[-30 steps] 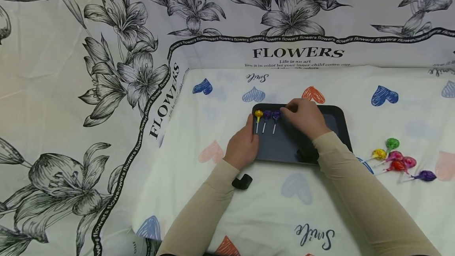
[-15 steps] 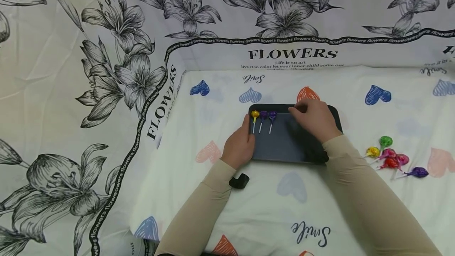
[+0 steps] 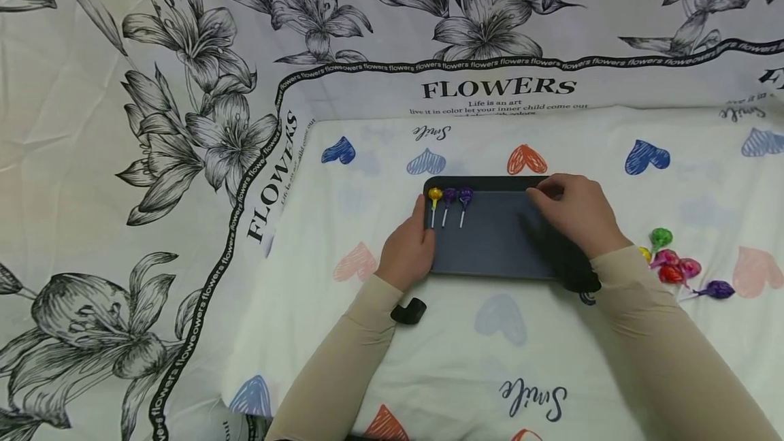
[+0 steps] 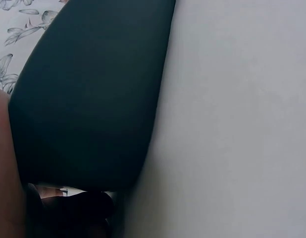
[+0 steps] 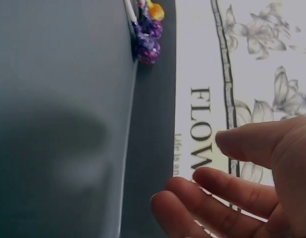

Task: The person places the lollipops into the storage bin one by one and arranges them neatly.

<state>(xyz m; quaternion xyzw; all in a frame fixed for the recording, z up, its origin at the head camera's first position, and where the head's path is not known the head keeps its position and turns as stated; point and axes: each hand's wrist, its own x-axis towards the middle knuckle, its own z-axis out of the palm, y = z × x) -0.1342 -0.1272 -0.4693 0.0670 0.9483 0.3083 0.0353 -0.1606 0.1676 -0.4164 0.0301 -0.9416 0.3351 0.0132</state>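
A dark grey rectangular tray (image 3: pixel 490 243) lies on the heart-print cloth in the head view. My left hand (image 3: pixel 405 250) holds its left edge, fingers along the outside; in the left wrist view the tray (image 4: pixel 93 99) fills much of the frame and the fingertips are hidden. One yellow lollipop (image 3: pixel 435 194) and two purple lollipops (image 3: pixel 465 197) stand in a row at the tray's back left, sticks toward me. Over the tray's right end hovers my right hand (image 3: pixel 578 213). The right wrist view shows its fingers (image 5: pixel 232 198) loosely bent, thumb apart, nothing between them.
To the right of the tray lies a loose pile with a green lollipop (image 3: pixel 661 237), pink and red lollipops (image 3: pixel 670 274), a partly hidden yellow one, and a purple lollipop (image 3: pixel 716 290). A floral cloth (image 3: pixel 343 94) extends behind and to the left.
My right hand has moved right, away from the row of lollipops toward the tray's right end. The left hand stays at the tray's left edge, and the three lollipops keep their places.
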